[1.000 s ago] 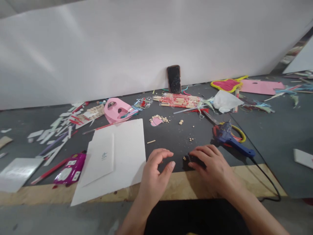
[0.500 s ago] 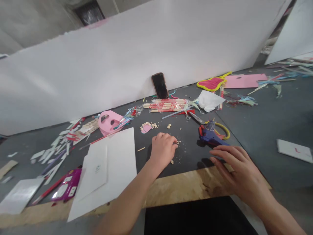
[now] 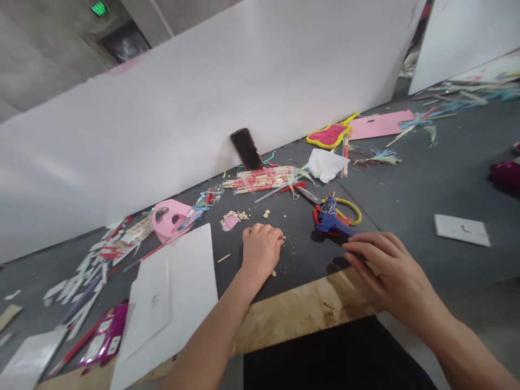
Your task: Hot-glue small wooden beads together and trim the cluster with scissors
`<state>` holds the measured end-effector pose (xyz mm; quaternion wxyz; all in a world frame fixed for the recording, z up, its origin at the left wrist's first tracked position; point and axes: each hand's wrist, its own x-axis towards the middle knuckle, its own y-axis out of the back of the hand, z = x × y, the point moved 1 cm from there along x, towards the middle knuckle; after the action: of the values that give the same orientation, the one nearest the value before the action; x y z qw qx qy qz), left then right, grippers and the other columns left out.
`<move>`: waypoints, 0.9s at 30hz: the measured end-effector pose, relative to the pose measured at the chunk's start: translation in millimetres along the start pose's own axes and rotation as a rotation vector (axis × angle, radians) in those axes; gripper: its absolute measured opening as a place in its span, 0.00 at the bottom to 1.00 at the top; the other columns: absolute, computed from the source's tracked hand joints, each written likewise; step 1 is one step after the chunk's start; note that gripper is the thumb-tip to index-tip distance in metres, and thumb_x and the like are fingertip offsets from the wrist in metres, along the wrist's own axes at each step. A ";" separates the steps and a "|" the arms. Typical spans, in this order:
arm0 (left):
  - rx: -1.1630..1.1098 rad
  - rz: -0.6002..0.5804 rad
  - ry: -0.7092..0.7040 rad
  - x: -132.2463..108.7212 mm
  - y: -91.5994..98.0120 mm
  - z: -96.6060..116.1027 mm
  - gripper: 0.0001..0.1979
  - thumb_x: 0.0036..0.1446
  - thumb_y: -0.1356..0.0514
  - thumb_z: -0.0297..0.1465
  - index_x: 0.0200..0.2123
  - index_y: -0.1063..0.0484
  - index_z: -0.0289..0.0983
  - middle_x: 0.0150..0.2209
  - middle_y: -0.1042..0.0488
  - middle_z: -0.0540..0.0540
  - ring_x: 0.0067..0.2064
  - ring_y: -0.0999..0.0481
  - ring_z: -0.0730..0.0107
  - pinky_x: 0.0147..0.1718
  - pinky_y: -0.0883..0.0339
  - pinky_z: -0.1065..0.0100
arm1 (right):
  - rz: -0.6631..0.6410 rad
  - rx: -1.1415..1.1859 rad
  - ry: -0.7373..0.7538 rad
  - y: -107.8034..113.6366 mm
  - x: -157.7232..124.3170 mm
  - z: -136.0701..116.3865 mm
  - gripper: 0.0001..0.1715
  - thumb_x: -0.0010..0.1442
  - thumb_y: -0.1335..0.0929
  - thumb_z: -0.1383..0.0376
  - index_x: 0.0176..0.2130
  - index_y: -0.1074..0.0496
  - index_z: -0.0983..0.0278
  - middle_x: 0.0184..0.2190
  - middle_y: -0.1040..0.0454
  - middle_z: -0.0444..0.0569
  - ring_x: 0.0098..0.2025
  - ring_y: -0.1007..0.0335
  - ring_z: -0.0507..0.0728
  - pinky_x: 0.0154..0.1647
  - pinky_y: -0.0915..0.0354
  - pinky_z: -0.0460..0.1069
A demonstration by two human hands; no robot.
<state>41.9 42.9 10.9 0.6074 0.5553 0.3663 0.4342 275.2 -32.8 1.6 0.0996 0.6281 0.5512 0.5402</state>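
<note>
Left hand (image 3: 262, 249): grip narrow, fingers curled under into a loose fist, knuckles up. The fingertips are down on the black mat (image 3: 304, 254) among the loose beads (image 3: 274, 273). I cannot tell whether a bead sits inside the grip.

Right hand (image 3: 384, 268): grip wide, fingers stretched out and laid flat, palm down. It rests at the near edge of the mat, where the bare wooden table (image 3: 309, 309) begins, and holds nothing that shows.

The blue glue gun (image 3: 330, 223) lies on the mat just beside my right fingertips, with a yellow ring (image 3: 352, 208) behind it. A bead heap (image 3: 234, 216) lies beyond my left hand. A white sheet (image 3: 190, 281) lies left of my left forearm. A phone (image 3: 246, 147) leans against the white board at the back.
</note>
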 end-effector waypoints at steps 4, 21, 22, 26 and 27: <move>-0.040 -0.005 0.024 -0.2 0.0 -2.7 0.05 0.58 0.41 0.31 0.31 0.25 0.42 0.35 0.22 0.47 0.44 0.30 0.58 0.42 0.45 0.57 | -0.005 -0.057 0.005 -0.8 5.6 8.4 0.08 0.63 0.36 0.63 0.41 0.28 0.61 0.40 0.26 0.53 0.42 0.33 0.61 0.42 0.33 0.57; -1.252 0.087 0.428 -50.7 11.7 -22.3 0.05 0.49 0.35 0.32 0.29 0.26 0.37 0.26 0.27 0.52 0.29 0.31 0.74 0.30 0.40 0.74 | -0.199 -0.246 -0.087 -21.9 32.6 19.0 0.20 0.63 0.40 0.63 0.52 0.33 0.69 0.46 0.29 0.62 0.46 0.30 0.67 0.46 0.33 0.60; -1.297 0.097 0.448 -53.2 11.8 -22.0 0.05 0.49 0.35 0.32 0.30 0.25 0.37 0.27 0.26 0.51 0.30 0.30 0.74 0.31 0.39 0.74 | -0.188 -0.216 -0.103 -20.8 33.0 17.4 0.19 0.64 0.41 0.64 0.51 0.33 0.68 0.47 0.29 0.62 0.46 0.30 0.67 0.46 0.33 0.60; -1.414 0.124 0.484 -62.2 10.8 -20.7 0.06 0.50 0.35 0.32 0.34 0.23 0.39 0.32 0.23 0.50 0.35 0.27 0.73 0.37 0.36 0.73 | -0.022 -0.047 -0.329 -9.7 31.6 8.2 0.20 0.61 0.38 0.60 0.51 0.32 0.64 0.40 0.25 0.56 0.40 0.27 0.63 0.38 0.32 0.56; -1.447 0.127 0.481 -64.2 9.9 -19.9 0.06 0.50 0.35 0.31 0.34 0.22 0.39 0.32 0.23 0.50 0.36 0.27 0.74 0.38 0.36 0.73 | 0.037 0.020 -0.423 -5.8 30.9 5.4 0.22 0.60 0.37 0.58 0.52 0.32 0.63 0.37 0.25 0.54 0.35 0.27 0.61 0.35 0.32 0.54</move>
<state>-0.5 -10.0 16.1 0.6972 -0.0708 0.0800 0.7089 270.2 -3.4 12.8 0.1969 0.7385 0.5115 0.3927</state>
